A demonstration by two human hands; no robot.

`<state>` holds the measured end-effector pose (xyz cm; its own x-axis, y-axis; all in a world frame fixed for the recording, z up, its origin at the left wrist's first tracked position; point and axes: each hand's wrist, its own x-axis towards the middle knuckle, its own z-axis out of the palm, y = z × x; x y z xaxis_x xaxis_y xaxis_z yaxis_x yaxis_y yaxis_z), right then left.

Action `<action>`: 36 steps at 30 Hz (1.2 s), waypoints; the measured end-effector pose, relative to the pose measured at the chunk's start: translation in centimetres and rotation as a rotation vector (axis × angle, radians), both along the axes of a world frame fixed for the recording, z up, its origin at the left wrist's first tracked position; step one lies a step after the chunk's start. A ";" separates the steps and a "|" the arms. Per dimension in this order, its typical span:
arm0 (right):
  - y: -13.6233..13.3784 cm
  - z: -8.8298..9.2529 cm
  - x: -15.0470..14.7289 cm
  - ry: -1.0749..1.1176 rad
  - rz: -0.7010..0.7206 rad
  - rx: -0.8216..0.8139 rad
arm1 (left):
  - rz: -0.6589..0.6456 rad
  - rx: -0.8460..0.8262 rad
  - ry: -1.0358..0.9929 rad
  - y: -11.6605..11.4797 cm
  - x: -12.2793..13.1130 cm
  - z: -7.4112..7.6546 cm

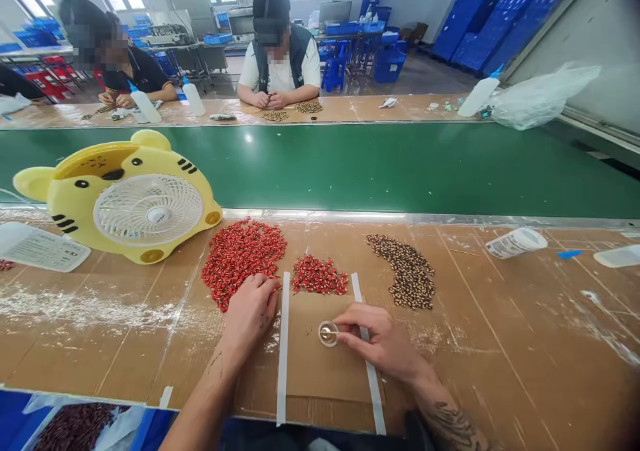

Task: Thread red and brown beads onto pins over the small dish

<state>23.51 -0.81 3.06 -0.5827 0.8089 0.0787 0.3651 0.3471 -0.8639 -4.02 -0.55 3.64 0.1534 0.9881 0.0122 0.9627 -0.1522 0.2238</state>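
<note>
Small round cup [327, 340], just left of the right hand [383, 339], thumb and finger pinching what seems a thin stick [334, 333]

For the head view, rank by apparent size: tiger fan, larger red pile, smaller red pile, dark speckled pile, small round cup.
Largest to smallest:
1. Tiger fan
2. Larger red pile
3. Dark speckled pile
4. Smaller red pile
5. Small round cup

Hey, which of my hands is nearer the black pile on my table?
Right. Your right hand is on your side of the black pile, slightly left; your left hand is farther left, by the big red pile.
</note>
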 end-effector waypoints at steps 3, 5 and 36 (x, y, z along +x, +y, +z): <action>-0.1 0.0 0.1 0.001 -0.005 0.008 | -0.091 -0.030 0.059 0.8 0.3 -0.1; -0.2 0.0 0.3 0.004 -0.005 0.006 | -0.141 -0.059 0.095 1.3 0.4 -0.2; -0.4 -1.3 -1.5 -0.240 0.074 0.412 | 0.301 -0.404 -1.645 -4.4 5.0 -4.1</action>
